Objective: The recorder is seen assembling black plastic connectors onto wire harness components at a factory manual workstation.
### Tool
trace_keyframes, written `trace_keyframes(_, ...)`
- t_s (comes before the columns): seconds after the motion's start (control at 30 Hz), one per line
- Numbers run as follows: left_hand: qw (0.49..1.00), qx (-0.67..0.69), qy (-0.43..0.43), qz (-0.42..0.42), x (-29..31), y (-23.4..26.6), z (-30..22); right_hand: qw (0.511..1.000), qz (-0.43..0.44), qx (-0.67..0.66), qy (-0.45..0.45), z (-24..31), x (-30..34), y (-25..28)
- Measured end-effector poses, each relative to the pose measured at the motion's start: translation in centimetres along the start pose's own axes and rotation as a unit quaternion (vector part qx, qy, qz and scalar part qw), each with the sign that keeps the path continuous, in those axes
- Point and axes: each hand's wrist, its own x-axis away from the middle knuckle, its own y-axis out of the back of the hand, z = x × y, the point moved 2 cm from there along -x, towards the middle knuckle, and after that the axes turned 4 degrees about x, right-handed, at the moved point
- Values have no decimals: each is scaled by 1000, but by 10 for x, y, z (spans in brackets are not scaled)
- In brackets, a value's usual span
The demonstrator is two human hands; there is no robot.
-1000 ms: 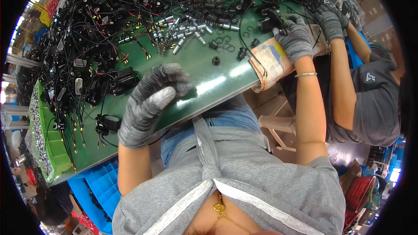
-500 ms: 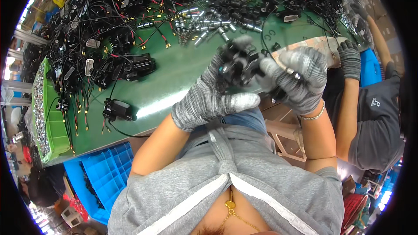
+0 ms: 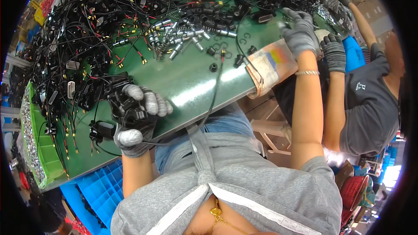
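Observation:
My left hand [image 3: 141,119], in a grey knitted glove, is closed around a black moulded part [image 3: 126,102] at the left of the green table. From beneath that hand a black cable [image 3: 214,100] curves right and up, ending in a small red and gold tip. My right hand [image 3: 300,35], gloved alike, reaches out to the far right with its fingers apart and nothing visible in them. Below its fingers lies a worn cardboard-coloured pad [image 3: 265,67] with a multicoloured patch. Close to my left hand rests another black part [image 3: 102,129] with a cable.
A large heap of black parts and wires [image 3: 100,26] covers the far side. Silver cylinders and springs [image 3: 174,37] lie mid-table, with black rings and bushings [image 3: 213,67] beside them. A green bin [image 3: 45,148] stands left, a blue crate [image 3: 98,191] below. A co-worker's gloved hand [image 3: 334,54] is at right.
My left hand has moved left and down with the black part. My right hand has come off that part and stretched away to the far right. The view has shifted somewhat.

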Motion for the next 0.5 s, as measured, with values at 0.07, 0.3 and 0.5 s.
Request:
trace_keyframes(0.07, 999, -8, 42, -6, -3, 0, 8, 999, -38, 8, -14, -24, -20, -39)
trace_keyframes(0.3, 992, -62, 103, -35, 8, -6, 13, 981, 100, -142, -83, -6, -47, -73)
trace_keyframes(0.5, 990, -83, 103, -53, 7, -5, 15, 985, -115, -111, 67, 6, -30, -51)
